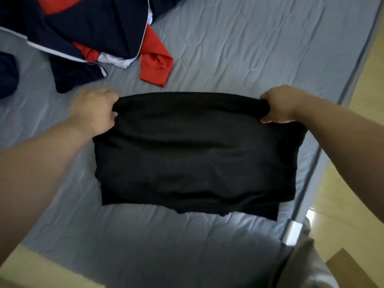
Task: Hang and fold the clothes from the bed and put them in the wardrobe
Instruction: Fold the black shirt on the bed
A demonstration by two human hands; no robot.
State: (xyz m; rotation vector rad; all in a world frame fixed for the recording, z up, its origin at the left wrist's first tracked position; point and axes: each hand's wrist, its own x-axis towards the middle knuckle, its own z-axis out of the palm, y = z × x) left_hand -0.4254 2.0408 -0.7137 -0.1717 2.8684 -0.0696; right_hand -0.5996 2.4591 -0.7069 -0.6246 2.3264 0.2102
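Note:
A black garment (193,154) lies folded into a rough rectangle on the grey bed sheet (239,48). My left hand (93,110) grips its far left corner, fingers curled into the cloth. My right hand (282,104) grips the far right corner the same way. The far folded edge runs taut between both hands. The near edge of the garment rests on the bed.
A heap of navy, red and white clothes (87,34) lies at the far left of the bed, with a red sleeve (156,65) sticking out toward the black garment. The bed's right edge (324,142) borders a wooden floor (357,183).

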